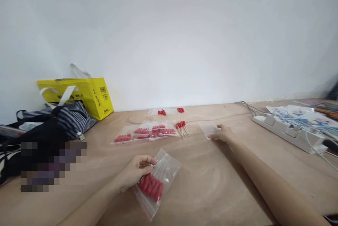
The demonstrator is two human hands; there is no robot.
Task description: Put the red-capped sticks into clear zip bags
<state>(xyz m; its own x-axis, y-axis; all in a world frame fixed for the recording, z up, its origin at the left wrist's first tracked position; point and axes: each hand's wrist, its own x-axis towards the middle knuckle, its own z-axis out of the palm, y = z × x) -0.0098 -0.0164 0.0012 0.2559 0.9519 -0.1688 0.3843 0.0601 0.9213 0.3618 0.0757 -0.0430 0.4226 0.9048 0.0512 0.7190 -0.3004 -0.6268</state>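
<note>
My left hand (137, 171) is closed on a clear zip bag (158, 180) filled with red-tipped sticks, resting on the wooden table (206, 183) near me. My right hand (221, 133) reaches far forward, fingers lying on an empty clear bag (210, 127). Just left of it lies a small loose bunch of red-tipped sticks (182, 127). Several filled bags (148, 132) lie in a row further left. Two more small bags with red pieces (170, 111) sit close to the wall.
A yellow tote bag (84, 95) and a striped bag (66, 118) with dark straps stand at the left against the wall. A white power strip (287, 132) with cables and printed papers (303, 115) occupies the right side.
</note>
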